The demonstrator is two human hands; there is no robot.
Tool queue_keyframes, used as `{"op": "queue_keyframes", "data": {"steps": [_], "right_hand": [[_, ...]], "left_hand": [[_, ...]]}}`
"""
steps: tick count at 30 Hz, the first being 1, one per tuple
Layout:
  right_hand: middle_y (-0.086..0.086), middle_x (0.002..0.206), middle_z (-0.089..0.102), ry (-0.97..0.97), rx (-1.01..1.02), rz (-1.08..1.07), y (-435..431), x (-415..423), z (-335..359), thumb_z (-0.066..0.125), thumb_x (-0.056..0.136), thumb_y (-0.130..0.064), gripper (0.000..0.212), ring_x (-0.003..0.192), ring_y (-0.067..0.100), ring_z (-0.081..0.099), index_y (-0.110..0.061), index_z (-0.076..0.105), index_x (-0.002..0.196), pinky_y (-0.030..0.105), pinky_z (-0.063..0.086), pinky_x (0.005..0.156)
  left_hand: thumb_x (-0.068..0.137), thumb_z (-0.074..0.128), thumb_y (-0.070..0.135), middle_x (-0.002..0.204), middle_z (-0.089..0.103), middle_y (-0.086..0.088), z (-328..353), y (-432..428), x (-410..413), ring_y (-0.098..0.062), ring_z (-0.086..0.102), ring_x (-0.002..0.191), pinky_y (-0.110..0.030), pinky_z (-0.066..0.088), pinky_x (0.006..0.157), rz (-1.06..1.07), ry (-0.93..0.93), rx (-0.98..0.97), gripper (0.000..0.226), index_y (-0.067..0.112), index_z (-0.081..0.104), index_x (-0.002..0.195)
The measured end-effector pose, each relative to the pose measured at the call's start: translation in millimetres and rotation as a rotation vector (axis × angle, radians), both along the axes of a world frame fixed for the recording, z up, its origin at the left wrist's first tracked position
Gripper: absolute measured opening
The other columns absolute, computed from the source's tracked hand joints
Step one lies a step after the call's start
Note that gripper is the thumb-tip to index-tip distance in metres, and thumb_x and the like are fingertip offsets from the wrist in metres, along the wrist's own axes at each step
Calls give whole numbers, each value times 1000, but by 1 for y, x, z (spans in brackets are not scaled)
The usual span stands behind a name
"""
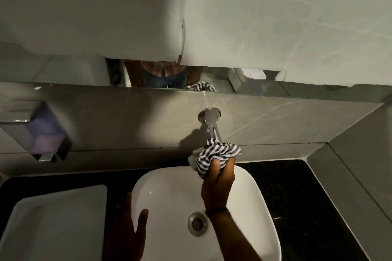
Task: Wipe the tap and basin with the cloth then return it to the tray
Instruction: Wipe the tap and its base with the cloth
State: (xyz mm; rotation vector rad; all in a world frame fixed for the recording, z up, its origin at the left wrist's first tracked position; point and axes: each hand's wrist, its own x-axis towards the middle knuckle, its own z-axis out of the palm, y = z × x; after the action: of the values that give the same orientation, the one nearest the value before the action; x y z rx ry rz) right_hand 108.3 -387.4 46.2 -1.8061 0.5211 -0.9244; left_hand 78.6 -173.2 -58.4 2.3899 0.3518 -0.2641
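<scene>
Tiled wall, tap [213, 131] jutting toward basin [169, 188]

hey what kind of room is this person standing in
Most likely a bathroom or washroom. A white basin with a drain sits on a dark counter, a wall-mounted tap is being wiped by the right hand with a striped cloth, and a mirror runs above the tiles.

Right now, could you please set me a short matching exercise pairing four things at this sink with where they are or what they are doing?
Column one:
1. striped cloth
2. left hand
3. tray
4. drain

Column two:
A. on the counter left of the basin
B. bunched around the tap
C. in the basin's bottom
D. resting open on the basin's left rim

Pairs: 1-B, 2-D, 3-A, 4-C
</scene>
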Motion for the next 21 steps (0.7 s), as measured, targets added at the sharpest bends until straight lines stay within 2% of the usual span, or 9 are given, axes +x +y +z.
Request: {"op": "queue_keyframes", "data": {"steps": [3,7,11,13,16,17,19,21], "right_hand": [[-9,94,74,-4,-55,17,-6,2,-1,50,98,-43,7,85,5,71,-37,51,102,21,55,74],[-20,95,69,0,-52,38,0,-11,-11,46,98,-36,13,87,-5,66,-29,52,108,15,50,78],[-3,90,73,17,-79,6,-4,-2,3,47,99,-44,13,81,12,70,-32,50,104,26,53,72],[-5,92,74,11,-70,22,-7,2,7,48,100,-45,10,84,8,71,-35,50,103,24,55,73],[1,95,72,61,-16,47,2,-10,4,46,99,-44,18,87,10,69,-27,51,102,40,57,79],[3,97,72,81,0,45,6,-13,5,45,98,-46,25,89,13,69,-23,52,104,41,56,81],[2,104,74,128,-18,41,6,-12,17,44,97,-52,37,95,19,71,-19,56,111,33,53,82],[2,111,74,241,-118,31,-3,3,44,46,97,-55,39,102,24,69,-23,56,117,29,49,81]], "left_hand": [[88,39,60,159,37,-11,3,-1,-2,-35,39,143,-56,31,119,-4,6,-10,81,28,14,157],[89,41,56,158,38,-12,4,0,-4,-37,40,142,-57,32,118,-11,-7,-25,79,28,15,157],[88,39,58,158,38,-12,6,2,-6,-37,41,142,-57,33,117,-23,-17,-32,79,27,15,157],[88,37,59,158,38,-12,4,2,-7,-36,41,142,-57,34,117,-33,-29,-35,80,27,15,157],[84,35,61,157,40,-13,5,1,-5,-37,44,139,-58,36,115,-22,-50,-51,83,27,17,157],[83,35,62,157,41,-13,6,1,-4,-37,44,139,-58,36,116,-19,-54,-50,83,27,18,157],[84,35,61,158,39,-12,5,2,-4,-36,42,141,-57,34,117,-21,-59,-46,83,27,17,157],[86,35,60,161,36,-9,4,2,-5,-33,37,145,-54,30,120,-30,-65,-44,80,28,15,157]]}}
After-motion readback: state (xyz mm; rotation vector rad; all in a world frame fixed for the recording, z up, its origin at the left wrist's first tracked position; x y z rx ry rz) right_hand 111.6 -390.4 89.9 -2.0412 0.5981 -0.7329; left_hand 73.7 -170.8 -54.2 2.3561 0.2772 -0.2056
